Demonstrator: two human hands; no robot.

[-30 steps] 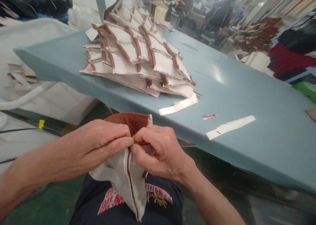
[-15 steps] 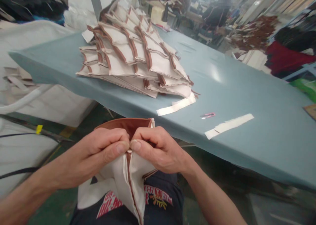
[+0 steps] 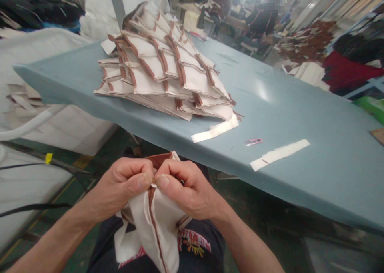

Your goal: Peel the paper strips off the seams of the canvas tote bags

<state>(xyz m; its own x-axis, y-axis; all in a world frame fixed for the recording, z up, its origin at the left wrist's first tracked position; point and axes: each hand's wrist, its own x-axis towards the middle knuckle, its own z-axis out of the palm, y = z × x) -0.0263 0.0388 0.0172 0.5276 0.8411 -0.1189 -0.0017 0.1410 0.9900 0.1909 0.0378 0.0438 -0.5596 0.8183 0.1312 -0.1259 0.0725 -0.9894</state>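
Observation:
Between my hands hangs a sewn fabric piece [image 3: 166,213], cream on the outside with a brown seam down its middle and a brown face at its far edge. My left hand [image 3: 129,183] pinches the top end of the seam between thumb and bent fingers. Right beside it, my right hand [image 3: 183,187] pinches the same seam end, the thumbs almost touching. The lower part of the piece drapes over my lap, above dark clothing with red print. Whatever lies under my curled fingers is hidden.
A blue-covered table [image 3: 288,117] stands ahead, bearing a pile of similar cream and brown pieces [image 3: 168,69]. Pale strips [image 3: 280,155] and small pink-handled thread snips [image 3: 253,142] lie near its front edge. A person [image 3: 262,17] sits in the background.
Both hands have stayed pinched on the seam and shifted slightly left and down. The brown far edge of the piece has folded lower, so less of it shows.

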